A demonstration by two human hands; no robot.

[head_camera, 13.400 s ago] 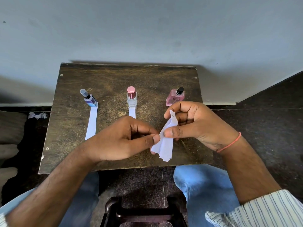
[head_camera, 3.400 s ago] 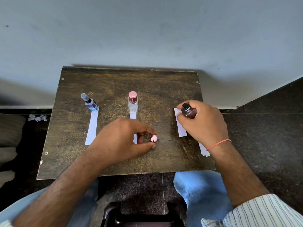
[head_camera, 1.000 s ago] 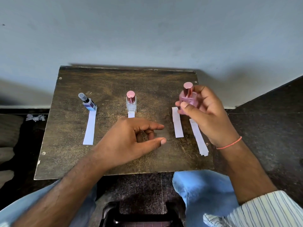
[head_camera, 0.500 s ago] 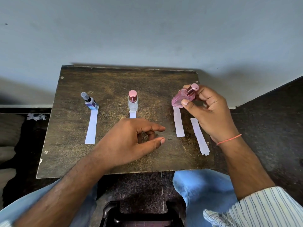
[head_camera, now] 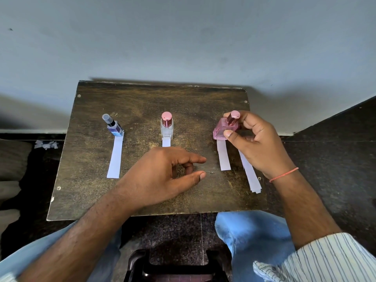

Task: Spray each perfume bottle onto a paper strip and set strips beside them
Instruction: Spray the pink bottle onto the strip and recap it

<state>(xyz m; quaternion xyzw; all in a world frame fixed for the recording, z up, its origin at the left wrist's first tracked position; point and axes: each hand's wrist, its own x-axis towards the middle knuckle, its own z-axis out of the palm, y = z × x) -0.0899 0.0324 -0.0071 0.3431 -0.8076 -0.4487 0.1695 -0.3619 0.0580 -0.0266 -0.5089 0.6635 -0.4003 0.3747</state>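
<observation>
Three perfume bottles stand in a row on the dark wooden table (head_camera: pixel 142 98). The blue bottle (head_camera: pixel 114 127) at left has a white paper strip (head_camera: pixel 115 157) in front of it. The clear bottle (head_camera: pixel 167 127) with a pink cap stands in the middle, its strip (head_camera: pixel 166 142) mostly hidden by my left hand (head_camera: pixel 162 176), which rests open on the table. My right hand (head_camera: pixel 256 143) holds the capped pink bottle (head_camera: pixel 222 130), tilted, at the far end of a third strip (head_camera: pixel 223 157).
A stack of spare paper strips (head_camera: pixel 251 176) lies near the table's right edge, partly under my right wrist. Torn paper scraps (head_camera: pixel 45 144) lie on the floor at left. A wall stands right behind the table. A dark stool (head_camera: pixel 175 267) sits between my knees.
The pink bottle now has its cap on. My right hand has brought it down toward the table at the top of the third strip. My left hand has stayed put, with nothing in it.
</observation>
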